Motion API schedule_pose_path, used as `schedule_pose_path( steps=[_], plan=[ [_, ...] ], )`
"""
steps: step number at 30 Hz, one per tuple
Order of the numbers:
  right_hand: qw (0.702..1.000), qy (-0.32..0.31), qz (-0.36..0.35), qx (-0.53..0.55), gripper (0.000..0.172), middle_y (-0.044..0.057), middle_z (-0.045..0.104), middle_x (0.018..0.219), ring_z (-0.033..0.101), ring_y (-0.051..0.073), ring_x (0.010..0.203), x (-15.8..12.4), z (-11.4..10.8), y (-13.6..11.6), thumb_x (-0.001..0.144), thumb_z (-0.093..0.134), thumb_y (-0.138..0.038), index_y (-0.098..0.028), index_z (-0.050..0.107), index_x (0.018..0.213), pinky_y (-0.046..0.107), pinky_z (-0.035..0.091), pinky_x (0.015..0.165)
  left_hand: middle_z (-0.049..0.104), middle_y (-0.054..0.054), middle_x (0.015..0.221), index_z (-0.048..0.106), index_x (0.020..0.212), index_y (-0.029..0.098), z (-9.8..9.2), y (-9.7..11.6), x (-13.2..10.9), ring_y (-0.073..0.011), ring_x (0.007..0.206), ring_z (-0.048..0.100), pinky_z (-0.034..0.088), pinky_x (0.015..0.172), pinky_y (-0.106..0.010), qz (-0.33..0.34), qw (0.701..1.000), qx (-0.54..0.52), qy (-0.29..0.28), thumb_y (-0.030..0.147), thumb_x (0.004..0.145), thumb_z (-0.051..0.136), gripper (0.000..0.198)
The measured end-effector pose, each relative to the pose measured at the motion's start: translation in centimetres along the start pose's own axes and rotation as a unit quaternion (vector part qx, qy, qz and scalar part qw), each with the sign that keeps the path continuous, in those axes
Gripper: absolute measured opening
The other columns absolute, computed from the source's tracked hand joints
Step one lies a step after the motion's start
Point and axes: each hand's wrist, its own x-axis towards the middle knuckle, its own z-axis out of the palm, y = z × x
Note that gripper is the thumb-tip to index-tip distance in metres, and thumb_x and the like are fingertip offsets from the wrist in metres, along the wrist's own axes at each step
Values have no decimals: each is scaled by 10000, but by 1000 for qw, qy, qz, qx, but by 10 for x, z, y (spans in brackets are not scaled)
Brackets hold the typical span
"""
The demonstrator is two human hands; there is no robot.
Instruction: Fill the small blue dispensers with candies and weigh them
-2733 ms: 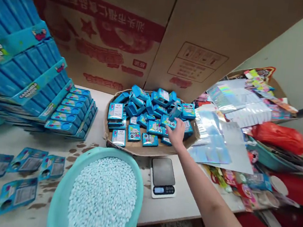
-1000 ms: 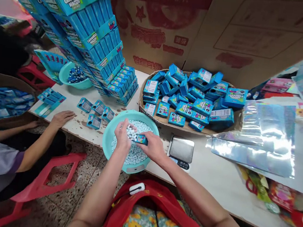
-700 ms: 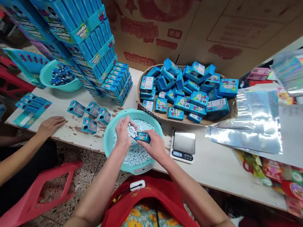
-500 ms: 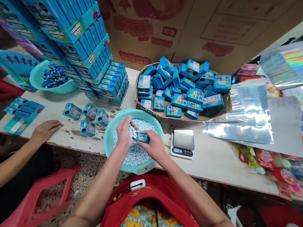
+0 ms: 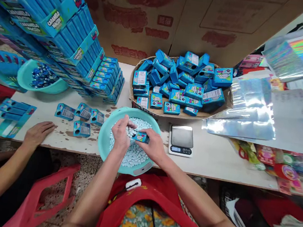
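A small blue candy box (image 5: 141,137) lies sideways in my right hand (image 5: 153,145), gripped between thumb and fingers. Close against the box's left end is my left hand (image 5: 121,133), its fingers curled around some small white candies (image 5: 129,132). Both hands are over a turquoise basin (image 5: 103,151) that holds many more loose white candies (image 5: 134,158). To the right of the basin sits a small digital scale (image 5: 182,136) with nothing on its plate. Several blue boxes (image 5: 82,129) stand on the table left of the basin.
Behind the basin, a cut cardboard tray (image 5: 152,110) is heaped with blue boxes. Tall stacks of filled display boxes (image 5: 68,26) rise at left, beside a bowl (image 5: 48,88) of blue wrapped candies. Another person's hand (image 5: 37,134) rests on the table's left edge. Shiny sheets (image 5: 248,114) lie right.
The view has shifted slightly, so the table things appear a little further left. My hands keep nearly the same pose over the basin, with the box still in my right hand.
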Motion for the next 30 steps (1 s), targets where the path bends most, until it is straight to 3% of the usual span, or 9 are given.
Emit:
schedule_pose_path(
  steps=[12,17,22,24,26,30],
  plan=[
    [1000,13,10,22,340,54,674,972,624,236,932,4,-4,10,699,751,-223,-202,639,1020,356,478,828,571,13,674,571,763,149,15,-8,0,-102,547,562,454,543,-233,14,1000,-8,-9,404,748,684,279],
    [999,13,15,50,346,47,675,964,627,228,915,5,0,14,693,745,-195,-205,641,1022,348,481,817,518,34,558,559,746,157,17,-7,-7,-92,489,514,437,524,-218,9,999,-9,-47,395,784,651,258],
    [995,12,17,97,339,42,669,941,626,222,907,1,-7,18,681,766,-194,-202,647,999,352,485,824,546,19,566,564,804,171,-2,-4,4,-128,512,564,471,587,-263,8,998,-13,-66,437,810,592,268],
    [990,21,13,137,339,42,664,970,626,214,932,-6,-17,20,693,773,-222,-210,648,1007,348,484,848,586,-4,643,574,825,180,-15,-17,19,-156,613,605,494,673,-309,34,996,62,-55,456,828,545,278],
    [985,48,13,168,342,40,658,1014,622,209,963,-14,-28,20,710,772,-260,-230,646,1027,346,479,874,643,-50,801,606,842,183,-23,-40,32,-198,804,626,482,800,-357,72,968,223,-86,440,826,541,266],
    [981,95,17,169,329,40,661,1021,624,211,958,-23,-45,19,732,760,-305,-253,652,1039,359,480,876,594,-107,1196,635,1067,202,-16,-97,30,-271,1138,501,350,1003,-421,171,812,513,-217,375,826,563,305]
  ],
)
